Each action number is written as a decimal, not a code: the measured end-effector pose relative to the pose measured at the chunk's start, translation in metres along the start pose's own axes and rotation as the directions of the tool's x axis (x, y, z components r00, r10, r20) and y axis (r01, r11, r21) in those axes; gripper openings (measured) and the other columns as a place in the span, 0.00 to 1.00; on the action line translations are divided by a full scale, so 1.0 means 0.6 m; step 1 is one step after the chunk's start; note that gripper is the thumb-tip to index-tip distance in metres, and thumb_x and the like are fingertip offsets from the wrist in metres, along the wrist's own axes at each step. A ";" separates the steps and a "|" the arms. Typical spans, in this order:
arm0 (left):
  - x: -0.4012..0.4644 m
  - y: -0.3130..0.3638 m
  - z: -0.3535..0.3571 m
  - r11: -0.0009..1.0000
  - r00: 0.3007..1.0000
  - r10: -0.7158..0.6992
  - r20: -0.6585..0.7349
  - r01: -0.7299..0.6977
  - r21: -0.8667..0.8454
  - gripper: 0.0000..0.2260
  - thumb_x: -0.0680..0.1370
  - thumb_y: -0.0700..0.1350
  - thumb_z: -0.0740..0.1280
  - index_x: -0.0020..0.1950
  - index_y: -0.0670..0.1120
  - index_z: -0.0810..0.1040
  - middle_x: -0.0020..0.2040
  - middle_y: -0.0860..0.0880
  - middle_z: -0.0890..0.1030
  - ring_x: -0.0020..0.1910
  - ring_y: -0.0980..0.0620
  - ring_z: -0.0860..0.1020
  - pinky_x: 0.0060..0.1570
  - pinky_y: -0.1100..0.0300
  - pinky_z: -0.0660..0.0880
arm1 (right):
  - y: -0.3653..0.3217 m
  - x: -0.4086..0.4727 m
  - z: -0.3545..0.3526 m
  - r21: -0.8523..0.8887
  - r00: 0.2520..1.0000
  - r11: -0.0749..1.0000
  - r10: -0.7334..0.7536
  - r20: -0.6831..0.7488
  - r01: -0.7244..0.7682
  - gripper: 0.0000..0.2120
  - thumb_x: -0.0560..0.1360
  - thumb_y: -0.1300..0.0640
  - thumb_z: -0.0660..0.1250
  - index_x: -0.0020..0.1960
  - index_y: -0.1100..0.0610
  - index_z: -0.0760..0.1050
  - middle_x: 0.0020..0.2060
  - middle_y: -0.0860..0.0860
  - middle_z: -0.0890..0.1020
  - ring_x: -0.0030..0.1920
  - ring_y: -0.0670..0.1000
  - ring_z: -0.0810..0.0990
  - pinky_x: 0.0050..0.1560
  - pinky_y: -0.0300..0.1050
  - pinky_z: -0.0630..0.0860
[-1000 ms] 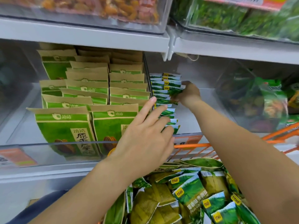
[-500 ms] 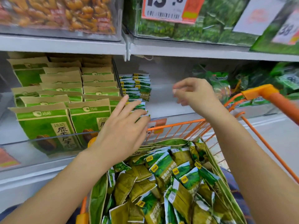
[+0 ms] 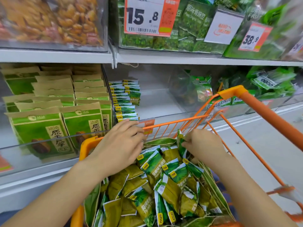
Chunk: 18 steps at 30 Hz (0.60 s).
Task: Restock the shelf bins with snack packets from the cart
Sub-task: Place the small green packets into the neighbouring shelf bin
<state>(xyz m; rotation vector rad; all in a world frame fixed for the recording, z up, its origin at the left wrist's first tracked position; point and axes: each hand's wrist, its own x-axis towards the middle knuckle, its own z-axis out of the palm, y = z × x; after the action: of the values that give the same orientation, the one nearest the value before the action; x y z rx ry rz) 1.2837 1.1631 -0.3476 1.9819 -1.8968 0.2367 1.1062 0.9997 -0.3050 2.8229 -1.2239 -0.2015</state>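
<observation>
Cart (image 3: 180,122) w/ snack packets (image 3: 157,167) by shelf bins (image 3: 157,99), hands (image 3: 119,145) over it

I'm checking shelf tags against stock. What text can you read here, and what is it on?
"15.8": price tag on the upper green bin.
"38.9": price tag further right.
"原香": big green bags on the left.
"Peas Garlic": snack packets in the cart.
Barcodes, orange labels, white sign: too blurred.
</observation>
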 end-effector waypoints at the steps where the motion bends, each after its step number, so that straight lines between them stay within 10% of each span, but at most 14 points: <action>1: 0.000 0.002 -0.003 0.996 0.999 -0.033 -0.007 0.032 -0.082 0.15 0.78 0.51 0.57 0.54 0.50 0.82 0.55 0.55 0.80 0.62 0.51 0.74 0.66 0.56 0.65 | -0.001 -0.002 -0.012 0.061 0.998 0.997 -0.050 -0.049 0.053 0.15 0.77 0.49 0.64 0.34 0.54 0.69 0.33 0.51 0.74 0.42 0.56 0.77 0.37 0.43 0.69; 7: 0.012 0.024 -0.043 0.713 0.962 -0.226 0.150 0.269 -0.647 0.23 0.76 0.57 0.68 0.70 0.60 0.69 0.66 0.67 0.70 0.66 0.71 0.65 0.63 0.73 0.62 | -0.027 -0.011 -0.053 0.818 0.914 0.524 -0.405 -0.007 0.238 0.07 0.71 0.59 0.69 0.38 0.50 0.73 0.32 0.52 0.74 0.34 0.49 0.72 0.37 0.44 0.67; 14: 0.015 0.013 -0.034 0.474 0.892 -0.187 0.412 0.449 -0.758 0.26 0.72 0.62 0.71 0.51 0.38 0.81 0.43 0.48 0.81 0.43 0.55 0.77 0.47 0.58 0.74 | -0.059 0.001 -0.050 0.915 0.927 0.313 -0.349 -0.137 0.253 0.07 0.72 0.65 0.72 0.40 0.55 0.78 0.33 0.46 0.80 0.34 0.44 0.76 0.38 0.34 0.72; 18: 0.020 0.021 -0.046 0.142 0.852 -0.316 0.417 0.477 -0.867 0.08 0.74 0.46 0.69 0.51 0.47 0.82 0.44 0.49 0.86 0.45 0.57 0.83 0.41 0.65 0.79 | -0.059 0.000 -0.059 0.961 0.955 0.238 -0.289 -0.069 0.141 0.11 0.66 0.51 0.71 0.46 0.55 0.81 0.37 0.47 0.83 0.39 0.46 0.82 0.40 0.37 0.78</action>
<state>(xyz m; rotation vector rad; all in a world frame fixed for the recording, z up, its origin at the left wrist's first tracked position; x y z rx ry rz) 1.2761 1.1628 -0.3160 1.4226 -0.9157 -1.0434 1.1369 1.0236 -0.2735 4.1133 -1.1882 0.6677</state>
